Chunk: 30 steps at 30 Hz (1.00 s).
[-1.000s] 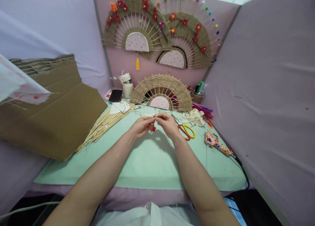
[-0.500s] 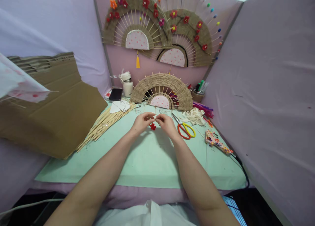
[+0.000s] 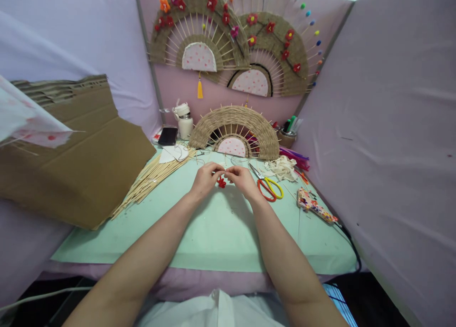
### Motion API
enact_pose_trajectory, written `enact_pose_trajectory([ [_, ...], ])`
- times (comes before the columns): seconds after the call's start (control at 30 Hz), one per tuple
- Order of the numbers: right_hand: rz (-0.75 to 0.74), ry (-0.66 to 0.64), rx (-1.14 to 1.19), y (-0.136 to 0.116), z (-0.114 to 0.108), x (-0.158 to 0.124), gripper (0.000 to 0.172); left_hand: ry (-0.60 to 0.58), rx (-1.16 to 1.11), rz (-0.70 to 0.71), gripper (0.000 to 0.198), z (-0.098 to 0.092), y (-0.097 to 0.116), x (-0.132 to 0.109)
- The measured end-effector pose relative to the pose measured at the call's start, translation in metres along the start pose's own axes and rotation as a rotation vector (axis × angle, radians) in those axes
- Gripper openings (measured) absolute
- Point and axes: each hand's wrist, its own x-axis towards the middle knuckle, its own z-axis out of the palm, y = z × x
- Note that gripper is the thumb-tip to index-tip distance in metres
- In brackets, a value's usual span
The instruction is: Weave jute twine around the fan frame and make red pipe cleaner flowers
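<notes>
My left hand (image 3: pixel 204 177) and my right hand (image 3: pixel 242 178) meet over the far middle of the green mat (image 3: pixel 221 232), fingers pinched together. Between the fingertips sits a small red flower piece (image 3: pixel 222 182); both hands pinch at it, and a thin pale strand seems to run between them. Just behind the hands stands a woven straw fan (image 3: pixel 235 132) with a dotted pink centre. Scissors with red and yellow handles (image 3: pixel 268 187) lie to the right of my right hand.
A bundle of thin bamboo sticks (image 3: pixel 149 179) lies left of the hands, with cardboard sheets (image 3: pixel 71 160) beyond. A patterned glue gun (image 3: pixel 315 206) with a cord lies at the right. Twine (image 3: pixel 283 168), a pen cup (image 3: pixel 287 137), a jar (image 3: pixel 184 125) and a phone (image 3: pixel 167 137) sit at the back. Two decorated fans (image 3: pixel 231 42) hang on the wall.
Both hands dropped slightly toward the mat and drew closer around the red flower piece, which now shows between the fingertips.
</notes>
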Motion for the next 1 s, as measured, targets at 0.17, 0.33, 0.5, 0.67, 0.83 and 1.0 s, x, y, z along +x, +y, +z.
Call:
enact_pose_trajectory([
  [0.17,0.015,-0.006,0.042,-0.004,0.0,-0.002,0.013,-0.019,0.029,-0.028,0.011,-0.002,0.001,0.001],
  [0.33,0.082,-0.034,0.151,-0.011,0.0,-0.005,0.017,-0.036,0.01,-0.041,0.011,-0.003,0.0,0.003],
  [0.5,0.115,-0.052,0.176,-0.014,0.0,-0.006,0.018,-0.051,-0.003,-0.041,0.011,-0.003,-0.003,0.003],
  [0.67,0.127,-0.053,0.188,-0.013,0.0,-0.006,0.018,-0.077,0.013,-0.044,0.008,-0.003,-0.006,0.004],
  [0.83,0.123,-0.057,0.189,-0.012,0.001,-0.006,0.017,-0.09,0.052,-0.038,0.009,-0.002,-0.007,0.004],
  [1.0,0.098,-0.076,0.142,-0.012,0.0,-0.006,0.016,-0.084,0.074,-0.034,0.009,-0.002,-0.005,0.004],
])
